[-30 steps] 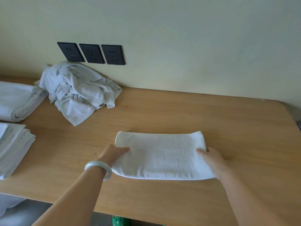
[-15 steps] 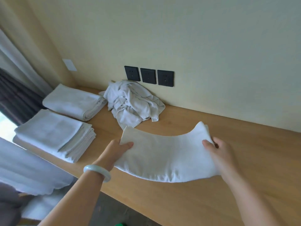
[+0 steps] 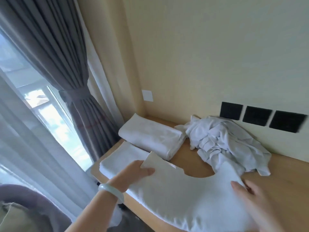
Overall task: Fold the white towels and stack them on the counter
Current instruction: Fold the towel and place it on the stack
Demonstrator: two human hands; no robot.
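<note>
Pinching towel (image 3: 192,195) ends with left hand (image 3: 133,173), right hand (image 3: 254,198); sagging over counter (image 3: 197,166) front edge, beside stack (image 3: 120,158); bare wood before pile (image 3: 225,144).

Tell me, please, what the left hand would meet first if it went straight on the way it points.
Most likely the nearer stack of folded towels, just beyond the left hand, which holds an end of the towel. If it passes above, the farther folded pile comes next; depth is unclear.
</note>
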